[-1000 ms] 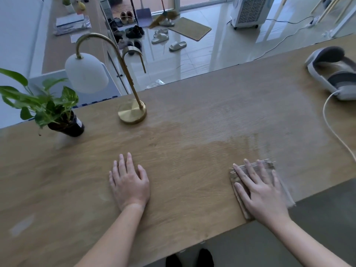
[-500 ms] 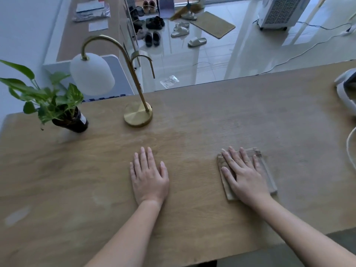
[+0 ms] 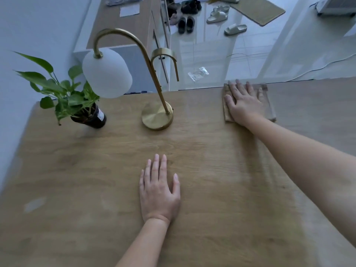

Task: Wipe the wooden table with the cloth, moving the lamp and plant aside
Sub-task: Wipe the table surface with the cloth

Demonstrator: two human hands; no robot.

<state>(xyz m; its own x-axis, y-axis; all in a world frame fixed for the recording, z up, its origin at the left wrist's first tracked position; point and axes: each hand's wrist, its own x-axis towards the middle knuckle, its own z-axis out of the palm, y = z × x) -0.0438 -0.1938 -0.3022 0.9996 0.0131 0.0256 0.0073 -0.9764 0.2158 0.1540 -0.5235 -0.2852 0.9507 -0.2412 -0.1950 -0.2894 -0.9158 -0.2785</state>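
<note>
My right hand (image 3: 243,102) presses flat on a folded brownish cloth (image 3: 269,105) at the far edge of the wooden table (image 3: 96,180), arm stretched out. A damp streak runs on the wood behind the cloth toward me. My left hand (image 3: 159,189) lies flat on the table near the middle, fingers slightly apart, holding nothing. The brass lamp (image 3: 157,117) with a white globe shade stands at the far left of centre. A green leafy plant in a dark pot (image 3: 90,117) stands left of the lamp, near the table's far left corner.
Beyond the table's far edge lies a glossy tiled floor with several shoes and slippers (image 3: 216,16), a mat (image 3: 258,8) and a crumpled plastic wrapper (image 3: 198,73). A low white cabinet (image 3: 115,53) stands behind the lamp. A wall is at the left.
My right hand has slid the cloth away from me, from near the front of the table to its far edge. My left hand has stayed flat. The view shifted forward.
</note>
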